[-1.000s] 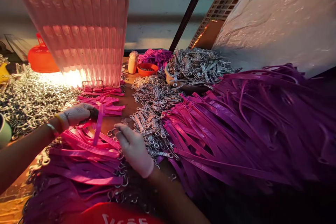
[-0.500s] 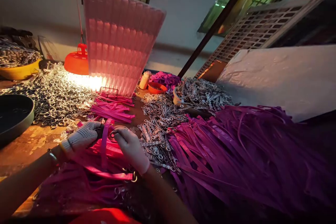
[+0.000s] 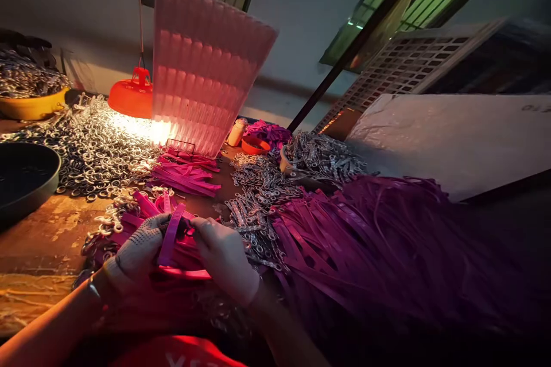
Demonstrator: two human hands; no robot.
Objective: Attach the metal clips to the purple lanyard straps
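Observation:
My left hand (image 3: 140, 243), in a white glove with dark dots, is closed on a magenta strap (image 3: 173, 235) that arches up between both hands. Facing it from the right, my right hand (image 3: 226, 255), also in a pale covering, pinches the strap's other part near a small dark piece. The fingertips of both hands are only a short gap apart. Beneath them lie more magenta straps, and a pile of silver hooks (image 3: 253, 223) sits just right of my right hand.
A red lamp (image 3: 131, 94) shines over heaped metal rings (image 3: 90, 155) beside a ribbed translucent panel (image 3: 202, 63). A dark round pan (image 3: 51, 183) is at left. Purple straps (image 3: 365, 241) fill the right. A small orange bowl (image 3: 255, 145) stands farther back.
Both hands have moved lower in view, still holding the strap. The right hand has also shifted right, and the view has turned slightly.

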